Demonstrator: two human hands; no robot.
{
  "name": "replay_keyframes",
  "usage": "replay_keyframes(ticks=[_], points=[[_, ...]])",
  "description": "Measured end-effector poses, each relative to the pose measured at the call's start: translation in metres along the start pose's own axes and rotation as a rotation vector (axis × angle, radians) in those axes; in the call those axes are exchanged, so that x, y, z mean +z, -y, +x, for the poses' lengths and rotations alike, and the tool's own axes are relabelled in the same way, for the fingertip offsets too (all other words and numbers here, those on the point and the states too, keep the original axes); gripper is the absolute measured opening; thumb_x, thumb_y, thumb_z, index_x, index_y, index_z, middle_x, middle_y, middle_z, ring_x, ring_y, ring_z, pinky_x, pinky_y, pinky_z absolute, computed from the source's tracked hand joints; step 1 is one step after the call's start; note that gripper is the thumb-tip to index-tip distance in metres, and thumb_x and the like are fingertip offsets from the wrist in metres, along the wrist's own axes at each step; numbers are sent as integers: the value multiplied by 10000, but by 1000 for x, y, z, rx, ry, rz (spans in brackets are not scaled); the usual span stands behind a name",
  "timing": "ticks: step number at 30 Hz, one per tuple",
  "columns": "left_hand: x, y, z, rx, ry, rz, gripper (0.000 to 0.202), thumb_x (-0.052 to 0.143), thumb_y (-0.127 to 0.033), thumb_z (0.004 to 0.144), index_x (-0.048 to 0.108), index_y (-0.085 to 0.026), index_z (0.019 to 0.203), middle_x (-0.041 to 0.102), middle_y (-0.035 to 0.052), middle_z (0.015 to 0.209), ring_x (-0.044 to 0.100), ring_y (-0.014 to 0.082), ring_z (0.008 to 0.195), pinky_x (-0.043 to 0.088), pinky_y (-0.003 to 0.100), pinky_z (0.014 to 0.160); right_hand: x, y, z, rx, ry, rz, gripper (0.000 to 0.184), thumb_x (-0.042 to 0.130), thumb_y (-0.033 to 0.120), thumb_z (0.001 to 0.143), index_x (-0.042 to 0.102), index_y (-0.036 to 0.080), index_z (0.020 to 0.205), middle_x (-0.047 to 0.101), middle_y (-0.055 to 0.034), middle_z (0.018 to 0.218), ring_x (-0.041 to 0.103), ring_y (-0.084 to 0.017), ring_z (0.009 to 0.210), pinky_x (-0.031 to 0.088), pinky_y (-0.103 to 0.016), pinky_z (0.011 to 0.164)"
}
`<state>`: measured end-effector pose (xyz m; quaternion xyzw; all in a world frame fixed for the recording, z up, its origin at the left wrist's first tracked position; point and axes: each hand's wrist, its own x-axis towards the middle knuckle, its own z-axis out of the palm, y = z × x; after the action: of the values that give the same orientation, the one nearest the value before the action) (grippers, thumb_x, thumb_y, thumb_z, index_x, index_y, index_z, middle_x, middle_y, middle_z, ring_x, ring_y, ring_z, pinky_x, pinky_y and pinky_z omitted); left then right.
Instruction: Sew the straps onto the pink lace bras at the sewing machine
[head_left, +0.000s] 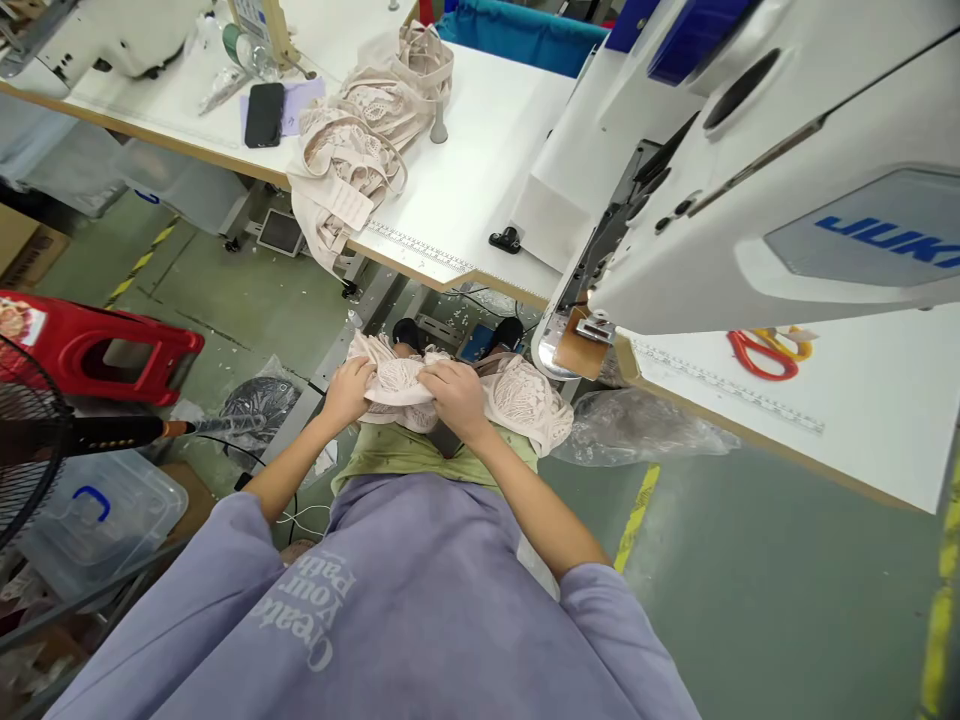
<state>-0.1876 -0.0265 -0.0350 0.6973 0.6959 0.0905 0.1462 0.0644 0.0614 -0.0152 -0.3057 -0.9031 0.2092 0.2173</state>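
Note:
A pale pink lace garment [517, 395] lies across my lap, below the edge of the sewing table. My left hand [349, 390] is closed on its left part, fingers curled into the fabric. My right hand [456, 395] presses and grips the middle of the same garment, fingers bent. The two hands are close together, almost touching. A white Juki sewing machine [750, 190] stands on the table just to the right and above my hands.
A pile of matching lace garments [360, 150] sits on the white table [480, 170] with a black phone [264, 113]. Red-handled scissors [761, 352] lie on the right. A red stool [105, 350], a fan [30, 430] and a clear plastic box [105, 510] stand on the left.

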Motion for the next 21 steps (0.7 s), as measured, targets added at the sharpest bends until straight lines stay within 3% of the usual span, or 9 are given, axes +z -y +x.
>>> replay_keyframes(ticks=[4, 7, 9, 11, 14, 17, 21], points=[[-24, 17, -15, -35, -67, 22, 413, 528, -183, 909, 630, -178, 1310, 595, 136, 1415, 456, 302, 1396, 314, 505, 1193, -7, 9, 1, -241, -125, -32, 251, 503, 180, 1008, 725, 268, 1084, 750, -21, 1116, 592, -189, 1112, 359, -356, 980], [-32, 15, -33, -66, -165, 51, 404, 471, -211, 972, 613, -228, 1350, 534, 105, 1495, 328, 304, 1487, 203, 563, 1230, 5, 0, -26, -160, -7, 9, 269, 510, 189, 998, 732, 314, 1082, 745, -3, 1121, 585, -186, 1164, 334, -370, 1055], [-21, 6, -48, -54, -144, 59, 424, 513, -201, 949, 613, -236, 1359, 486, 108, 1536, 298, 317, 1501, 217, 558, 1223, 19, -7, -55, 2, 127, 3, 272, 523, 178, 969, 728, 307, 1095, 732, -24, 1147, 574, -204, 1190, 303, -398, 1115], [1, -6, -61, -44, -53, 50, 481, 626, -227, 880, 614, -223, 1360, 452, 139, 1553, 339, 349, 1470, 280, 543, 1194, 36, -11, -85, 124, 189, -29, 301, 588, 196, 907, 690, 246, 1186, 689, -97, 1240, 547, -260, 1235, 277, -466, 1153], [35, -16, -68, -100, 23, 44, 536, 701, -284, 825, 620, -204, 1349, 449, 191, 1523, 398, 406, 1400, 370, 549, 1112, 66, -9, -112, 225, 206, -70, 597, 704, 349, 812, 557, 129, 1347, 546, -236, 1408, 459, -374, 1331, 270, -585, 1147], [50, -16, -63, -176, 58, 37, 489, 631, -258, 871, 608, -195, 1356, 507, 207, 1427, 470, 405, 1302, 410, 528, 1043, 94, -3, -107, 277, 181, -69, 770, 713, 443, 790, 440, 91, 1418, 415, -271, 1516, 351, -389, 1428, 244, -597, 1174], [40, -11, -47, -256, 104, 20, 520, 675, -306, 840, 601, -201, 1344, 594, 162, 1250, 559, 340, 1149, 458, 419, 956, 114, -7, -74, 335, 122, 23, 751, 723, 383, 761, 446, 108, 1402, 375, -242, 1548, 317, -384, 1446, 249, -555, 1194]])
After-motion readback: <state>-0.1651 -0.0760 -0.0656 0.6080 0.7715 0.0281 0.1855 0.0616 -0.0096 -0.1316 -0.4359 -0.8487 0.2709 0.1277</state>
